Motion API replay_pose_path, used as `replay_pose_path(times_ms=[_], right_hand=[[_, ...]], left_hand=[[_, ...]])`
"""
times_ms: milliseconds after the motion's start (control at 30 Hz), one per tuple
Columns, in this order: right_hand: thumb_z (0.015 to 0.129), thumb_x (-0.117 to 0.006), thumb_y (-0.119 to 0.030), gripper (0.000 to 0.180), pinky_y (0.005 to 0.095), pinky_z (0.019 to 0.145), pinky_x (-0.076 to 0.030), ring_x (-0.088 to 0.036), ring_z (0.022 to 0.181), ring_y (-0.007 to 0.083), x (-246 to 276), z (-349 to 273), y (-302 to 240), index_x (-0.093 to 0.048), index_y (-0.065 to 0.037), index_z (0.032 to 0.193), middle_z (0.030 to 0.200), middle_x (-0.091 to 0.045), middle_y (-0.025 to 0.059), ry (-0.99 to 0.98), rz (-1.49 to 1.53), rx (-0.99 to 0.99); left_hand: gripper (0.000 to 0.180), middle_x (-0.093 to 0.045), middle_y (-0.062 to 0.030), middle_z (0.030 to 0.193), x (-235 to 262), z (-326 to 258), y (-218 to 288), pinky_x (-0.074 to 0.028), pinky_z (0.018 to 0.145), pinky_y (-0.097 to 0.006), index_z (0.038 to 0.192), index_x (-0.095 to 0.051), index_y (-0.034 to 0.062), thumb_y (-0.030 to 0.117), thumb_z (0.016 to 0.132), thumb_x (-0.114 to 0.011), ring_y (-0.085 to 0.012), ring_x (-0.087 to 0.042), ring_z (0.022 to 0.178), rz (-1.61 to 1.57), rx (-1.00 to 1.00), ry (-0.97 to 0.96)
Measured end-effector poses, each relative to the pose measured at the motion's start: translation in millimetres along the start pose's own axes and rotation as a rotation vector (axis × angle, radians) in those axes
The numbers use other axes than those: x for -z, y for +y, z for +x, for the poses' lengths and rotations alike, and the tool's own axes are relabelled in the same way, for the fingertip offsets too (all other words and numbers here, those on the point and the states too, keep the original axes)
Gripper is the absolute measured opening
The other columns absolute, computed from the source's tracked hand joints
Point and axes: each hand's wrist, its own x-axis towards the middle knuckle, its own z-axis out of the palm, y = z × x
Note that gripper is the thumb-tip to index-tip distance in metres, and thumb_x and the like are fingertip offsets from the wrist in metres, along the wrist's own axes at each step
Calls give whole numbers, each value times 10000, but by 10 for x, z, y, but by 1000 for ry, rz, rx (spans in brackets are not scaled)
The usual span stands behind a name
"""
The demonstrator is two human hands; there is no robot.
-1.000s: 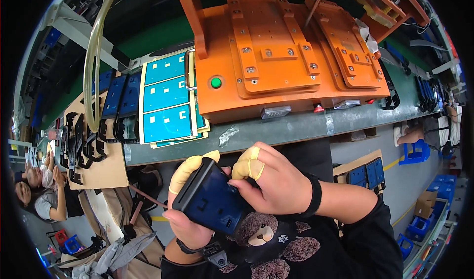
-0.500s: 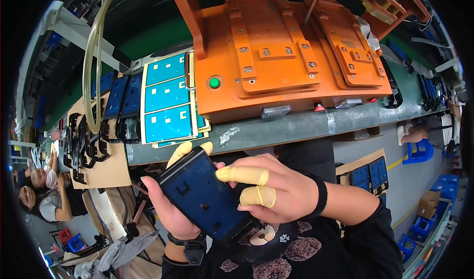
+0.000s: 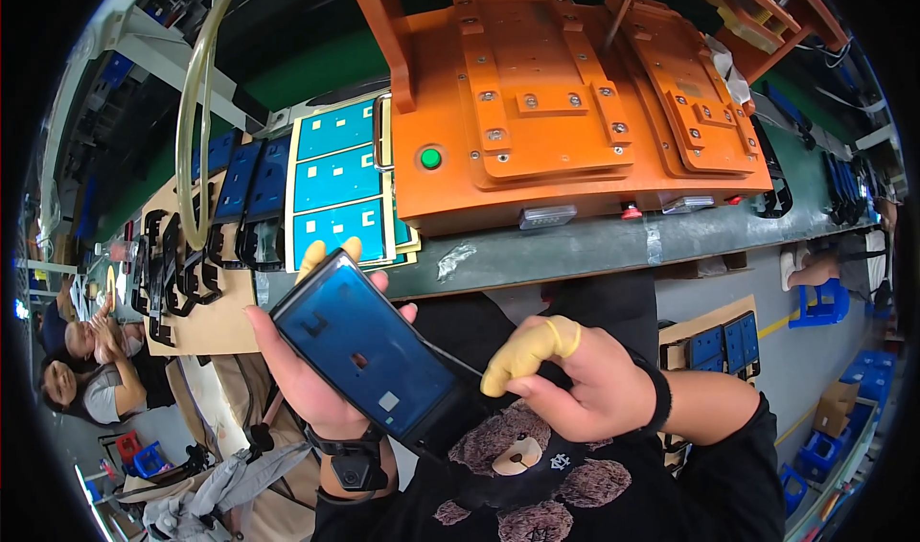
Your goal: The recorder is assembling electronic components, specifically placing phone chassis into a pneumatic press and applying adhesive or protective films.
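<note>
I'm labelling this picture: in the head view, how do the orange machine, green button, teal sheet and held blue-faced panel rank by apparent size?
1. Orange machine
2. Teal sheet and blue-faced panel: similar, and the panel is nearer the camera, so unranked
3. Green button

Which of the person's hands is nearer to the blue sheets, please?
Left. The left hand, holding a device, is just below the near edge of the blue sheets in the picture. The right hand is farther away, to their lower right, beside the device.
</note>
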Motion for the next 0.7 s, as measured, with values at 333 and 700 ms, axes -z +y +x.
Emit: replay_pose_path(times_ms=[333, 700], right_hand=[[928, -558, 50, 99, 287, 745, -517, -642, 811, 164, 44, -424, -127, -497, -13, 976, 955, -664, 136, 142, 209, -74], [938, -532, 8, 125, 294, 684, -490, -569, 733, 179, 326, -804, -391, -430, -46, 987, 829, -610, 141, 289, 182, -139]], left_hand=[[849, -569, -212, 1314, 141, -1, 209, -494, 920, -646, 1396, -468, 21, 719, 940, -309, -380, -585, 1181, -58, -115, 5], [845, -562, -265, 1298, 175, -16, 278, -510, 942, -594, 1385, -477, 16, 716, 936, -326, -389, -606, 1135, -21, -183, 19]])
